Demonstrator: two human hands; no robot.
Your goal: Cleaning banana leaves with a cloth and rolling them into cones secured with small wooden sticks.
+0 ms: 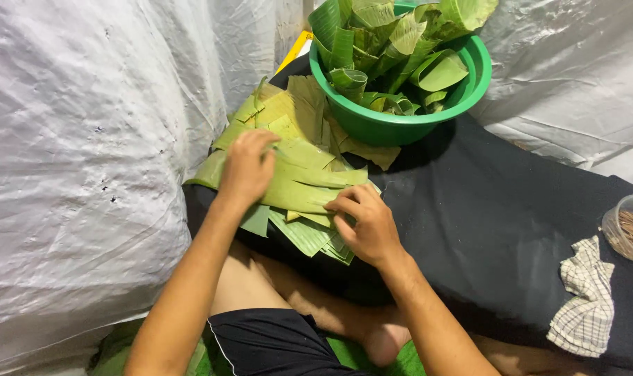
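Observation:
A pile of flat green banana-leaf pieces (pixel 299 150) lies on a black cloth (pixel 483 209). My left hand (pixel 247 167) rests palm down on the left part of the pile, fingers curled over a leaf. At the pile's near edge, my right hand (pixel 365 223) presses on the leaves, its fingers pinching the edge of a top leaf. Behind the pile stands a green plastic basin (pixel 407 122) filled with several rolled and folded leaf pieces (pixel 393 42).
White plastic sheeting (pixel 80 160) hangs on the left and at the back right. A checked cloth (pixel 584 299) and a clear container of thin brown sticks (pixel 630 230) sit at the right. My bare legs are folded below the cloth.

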